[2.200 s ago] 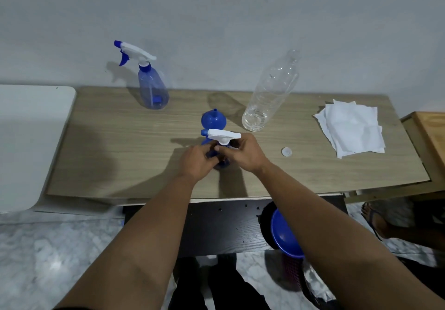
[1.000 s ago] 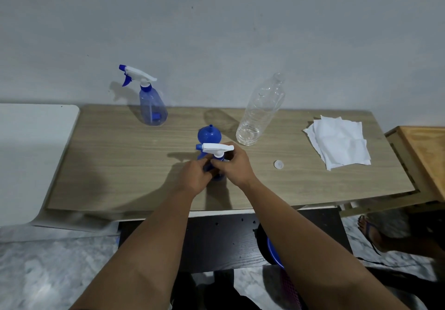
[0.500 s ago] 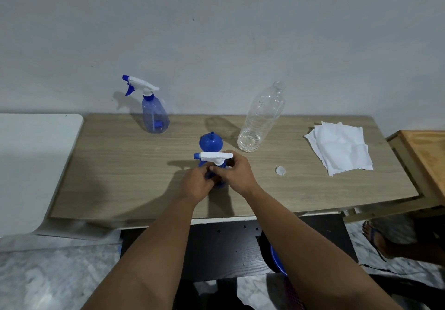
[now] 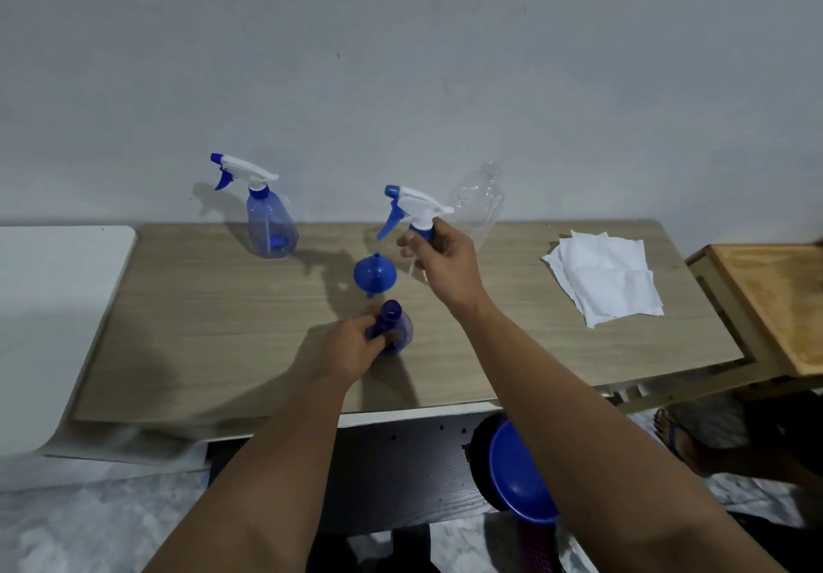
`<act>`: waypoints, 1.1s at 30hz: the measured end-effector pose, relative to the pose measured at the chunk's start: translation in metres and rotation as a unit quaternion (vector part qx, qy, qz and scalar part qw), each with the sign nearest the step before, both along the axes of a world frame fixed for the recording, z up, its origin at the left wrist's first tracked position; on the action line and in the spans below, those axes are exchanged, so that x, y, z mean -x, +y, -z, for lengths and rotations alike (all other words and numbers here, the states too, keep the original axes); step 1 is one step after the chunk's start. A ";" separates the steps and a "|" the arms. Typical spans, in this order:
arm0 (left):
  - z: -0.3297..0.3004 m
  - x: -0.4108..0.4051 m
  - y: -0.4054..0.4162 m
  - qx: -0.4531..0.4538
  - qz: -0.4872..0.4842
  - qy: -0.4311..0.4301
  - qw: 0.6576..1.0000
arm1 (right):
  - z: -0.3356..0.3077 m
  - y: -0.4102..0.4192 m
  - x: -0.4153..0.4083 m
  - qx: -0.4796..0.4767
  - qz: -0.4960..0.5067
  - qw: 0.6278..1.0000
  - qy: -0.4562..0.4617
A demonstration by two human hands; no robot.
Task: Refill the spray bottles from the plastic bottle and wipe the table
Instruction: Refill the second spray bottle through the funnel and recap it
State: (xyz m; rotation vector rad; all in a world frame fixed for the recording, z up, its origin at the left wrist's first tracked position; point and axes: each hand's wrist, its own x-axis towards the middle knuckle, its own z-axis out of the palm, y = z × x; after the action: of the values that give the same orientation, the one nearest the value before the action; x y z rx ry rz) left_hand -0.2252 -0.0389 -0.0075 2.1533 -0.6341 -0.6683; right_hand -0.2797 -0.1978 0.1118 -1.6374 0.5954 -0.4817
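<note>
Spray bottle (image 4: 394, 327) with its neck now bare stands upright near the front middle of the counter (image 4: 213, 327), mouth open to the ceiling, long axis vertical. From the look of it, the coming pour depends on that mouth. The plastic bottle (image 4: 478, 200) stands at the back, behind the right hand (image 4: 441, 261), which is the nearer hand to it. The left hand (image 4: 352, 350) wraps its fingers (image 4: 376, 335) round the bottle's neck, steadying it from the left. The right hand's fingers pinch the collar of the trigger head (image 4: 412, 207), lifted clear above and behind the bottle. Between them lies the blue funnel (image 4: 375, 273), just beyond the open mouth.
</note>
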 end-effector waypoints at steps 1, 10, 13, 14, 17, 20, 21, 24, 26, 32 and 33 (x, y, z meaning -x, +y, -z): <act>0.002 0.000 0.001 -0.007 -0.002 -0.002 1.000 | -0.007 -0.005 -0.001 0.010 -0.008 1.000 -0.007; -0.004 -0.004 0.015 -0.003 -0.014 -0.020 1.000 | 0.045 -0.023 0.020 0.074 -0.013 0.983 0.167; -0.004 -0.005 0.020 0.002 -0.016 -0.018 1.000 | 0.082 -0.019 0.037 0.109 -0.013 0.958 0.264; -0.005 -0.006 0.021 0.001 -0.011 -0.016 1.000 | 0.093 -0.019 0.043 0.119 -0.021 0.948 0.294; -0.007 -0.007 0.022 0.004 -0.003 -0.012 1.000 | 0.118 -0.018 0.053 0.134 -0.055 0.919 0.366; -0.012 -0.005 0.022 0.003 0.001 -0.022 1.000 | 0.129 -0.021 0.049 0.157 -0.060 0.902 0.399; -0.012 -0.004 0.022 0.001 0.001 -0.024 1.000 | 0.130 -0.022 0.046 0.173 -0.061 0.894 0.410; -0.013 -0.004 0.023 -0.014 0.009 -0.033 0.999 | 0.123 -0.020 0.043 0.263 -0.060 0.836 0.478; -0.013 -0.005 0.024 -0.025 0.011 -0.034 0.999 | 0.114 -0.014 0.043 0.326 -0.047 0.802 0.498; -0.014 -0.009 0.022 -0.047 0.009 -0.046 0.998 | 0.075 0.000 0.002 0.346 -0.068 0.859 0.372; -0.014 -0.010 0.022 -0.053 0.006 -0.050 0.997 | 0.068 0.000 -0.012 0.318 -0.077 0.876 0.355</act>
State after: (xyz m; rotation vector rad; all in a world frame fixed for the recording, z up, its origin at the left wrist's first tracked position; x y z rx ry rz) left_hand -0.2150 -0.0169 0.0062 2.2950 -0.6788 -0.6165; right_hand -0.2681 -0.1977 0.0437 -2.5022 0.8894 0.0932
